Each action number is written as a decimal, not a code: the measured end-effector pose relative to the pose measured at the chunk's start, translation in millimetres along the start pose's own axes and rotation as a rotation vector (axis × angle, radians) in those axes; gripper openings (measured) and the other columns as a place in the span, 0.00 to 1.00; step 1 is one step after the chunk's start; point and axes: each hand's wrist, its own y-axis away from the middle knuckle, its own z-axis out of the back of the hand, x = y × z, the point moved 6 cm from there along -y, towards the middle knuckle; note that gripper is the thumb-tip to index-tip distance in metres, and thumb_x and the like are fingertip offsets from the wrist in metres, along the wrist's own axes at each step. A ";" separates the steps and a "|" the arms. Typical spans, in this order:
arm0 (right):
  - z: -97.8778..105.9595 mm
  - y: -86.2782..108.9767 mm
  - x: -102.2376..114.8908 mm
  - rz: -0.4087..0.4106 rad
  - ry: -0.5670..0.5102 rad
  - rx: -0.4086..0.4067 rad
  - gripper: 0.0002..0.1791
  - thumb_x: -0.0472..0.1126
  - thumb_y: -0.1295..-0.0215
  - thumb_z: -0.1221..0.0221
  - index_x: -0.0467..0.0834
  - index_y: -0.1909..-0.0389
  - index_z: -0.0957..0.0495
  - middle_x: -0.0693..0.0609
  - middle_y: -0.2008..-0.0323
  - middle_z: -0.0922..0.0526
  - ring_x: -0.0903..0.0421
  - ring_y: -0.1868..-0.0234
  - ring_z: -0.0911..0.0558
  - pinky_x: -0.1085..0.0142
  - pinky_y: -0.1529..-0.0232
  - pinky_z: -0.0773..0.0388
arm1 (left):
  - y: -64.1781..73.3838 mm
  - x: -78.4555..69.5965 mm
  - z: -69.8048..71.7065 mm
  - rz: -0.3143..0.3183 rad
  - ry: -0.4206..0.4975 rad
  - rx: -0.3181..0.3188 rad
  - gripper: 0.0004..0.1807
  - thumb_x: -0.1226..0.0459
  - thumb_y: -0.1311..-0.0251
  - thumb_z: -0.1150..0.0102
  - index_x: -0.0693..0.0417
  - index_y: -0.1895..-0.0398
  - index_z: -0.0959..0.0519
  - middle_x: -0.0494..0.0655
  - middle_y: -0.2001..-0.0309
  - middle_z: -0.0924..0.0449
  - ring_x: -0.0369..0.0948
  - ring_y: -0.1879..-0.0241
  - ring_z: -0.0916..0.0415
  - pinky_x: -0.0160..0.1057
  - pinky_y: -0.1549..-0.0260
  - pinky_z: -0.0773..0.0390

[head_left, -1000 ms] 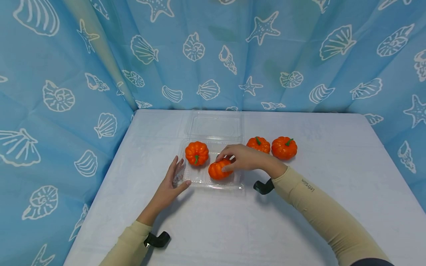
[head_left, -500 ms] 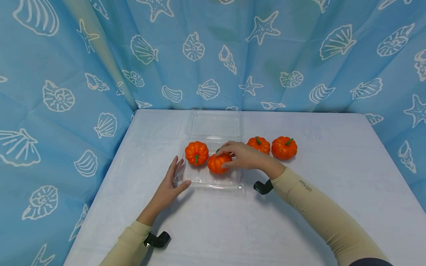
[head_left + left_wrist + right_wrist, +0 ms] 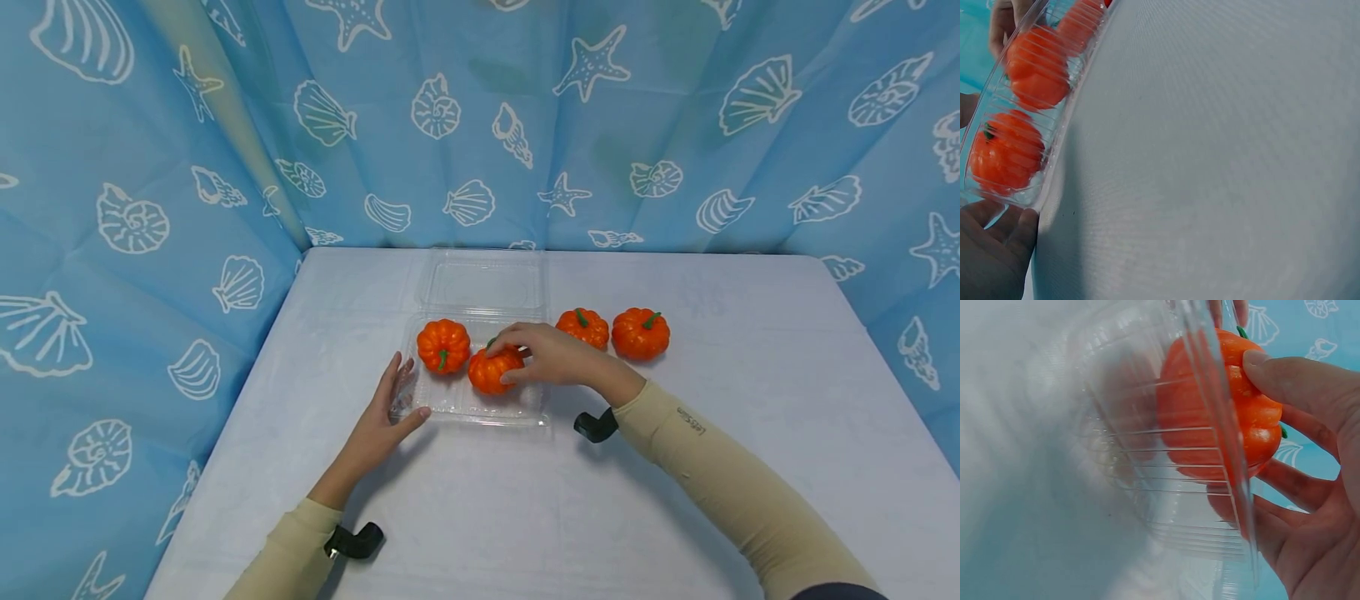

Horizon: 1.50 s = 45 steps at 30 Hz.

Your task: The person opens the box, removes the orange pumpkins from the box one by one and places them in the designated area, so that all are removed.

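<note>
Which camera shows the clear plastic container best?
The head view: it takes in the container with its lid open, though the right hand hides part. The left wrist view shows it from the side, cut off by the frame; the right wrist view shows one part close up, in front of a pumpkin.

The pumpkins (image 3: 443, 347) are showing smooth, glossy, plastic-looking skin. The container (image 3: 491, 419) is glinting as thin, clear plastic, ribbed along its side. The desk (image 3: 525, 500) is presenting matt cloth. The curtain (image 3: 480, 150) is hanging as smooth, lightly creased fabric; the sleeves (image 3: 727, 475) are looking matt and cloth-like.
</note>
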 end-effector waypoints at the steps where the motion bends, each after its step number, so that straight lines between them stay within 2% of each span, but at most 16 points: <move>1: -0.3 0.4 -0.5 0.001 -0.004 -0.004 0.20 0.43 0.35 0.30 0.50 0.43 0.17 0.49 0.39 0.22 0.49 0.38 0.23 0.53 0.41 0.21 | 0.0 0.2 -0.1 -0.002 0.001 0.000 0.52 0.62 0.33 0.34 0.51 0.17 0.60 0.51 0.19 0.49 0.50 0.20 0.56 0.62 0.25 0.60; 13: -0.1 3.8 -5.6 0.002 -0.017 -0.065 0.19 0.42 0.36 0.30 0.51 0.44 0.17 0.50 0.37 0.24 0.49 0.37 0.24 0.53 0.40 0.21 | -0.6 2.5 -0.1 -0.008 0.008 -0.002 0.53 0.61 0.33 0.33 0.50 0.16 0.60 0.50 0.19 0.48 0.49 0.20 0.56 0.63 0.25 0.59; 22: 6.2 11.8 -9.1 -0.011 -0.006 -0.111 0.21 0.47 0.36 0.29 0.53 0.43 0.17 0.51 0.35 0.26 0.50 0.35 0.26 0.54 0.40 0.21 | -0.7 1.7 0.1 -0.003 -0.006 -0.003 0.52 0.62 0.33 0.34 0.49 0.16 0.60 0.50 0.19 0.49 0.50 0.20 0.57 0.64 0.26 0.60; 30: 17.2 25.7 -12.2 -0.010 -0.009 -0.159 0.21 0.49 0.37 0.29 0.55 0.43 0.17 0.52 0.34 0.26 0.49 0.34 0.27 0.51 0.41 0.20 | -0.6 0.7 -0.7 -0.006 -0.015 -0.002 0.52 0.62 0.32 0.35 0.50 0.16 0.60 0.51 0.19 0.49 0.50 0.20 0.56 0.64 0.26 0.60; 35: 24.4 36.9 -12.2 -0.007 0.024 -0.196 0.22 0.50 0.38 0.28 0.55 0.42 0.18 0.52 0.35 0.26 0.49 0.36 0.27 0.49 0.46 0.19 | -0.7 2.0 -0.6 -0.009 -0.019 -0.001 0.52 0.61 0.32 0.35 0.49 0.16 0.60 0.51 0.19 0.49 0.50 0.20 0.56 0.64 0.26 0.59; 42: 31.1 54.0 -9.8 0.006 0.062 -0.243 0.23 0.53 0.38 0.29 0.54 0.43 0.17 0.51 0.34 0.26 0.48 0.31 0.31 0.46 0.39 0.24 | -0.2 0.3 0.5 -0.006 -0.022 -0.009 0.52 0.60 0.33 0.34 0.48 0.16 0.60 0.50 0.19 0.49 0.50 0.20 0.56 0.64 0.26 0.58; 45: 33.9 62.9 -12.2 0.005 0.060 -0.272 0.22 0.52 0.38 0.28 0.54 0.43 0.17 0.51 0.34 0.26 0.48 0.31 0.31 0.45 0.39 0.24 | -0.3 0.8 -0.3 0.001 -0.017 -0.007 0.52 0.60 0.33 0.34 0.48 0.16 0.60 0.50 0.20 0.48 0.50 0.20 0.56 0.64 0.26 0.58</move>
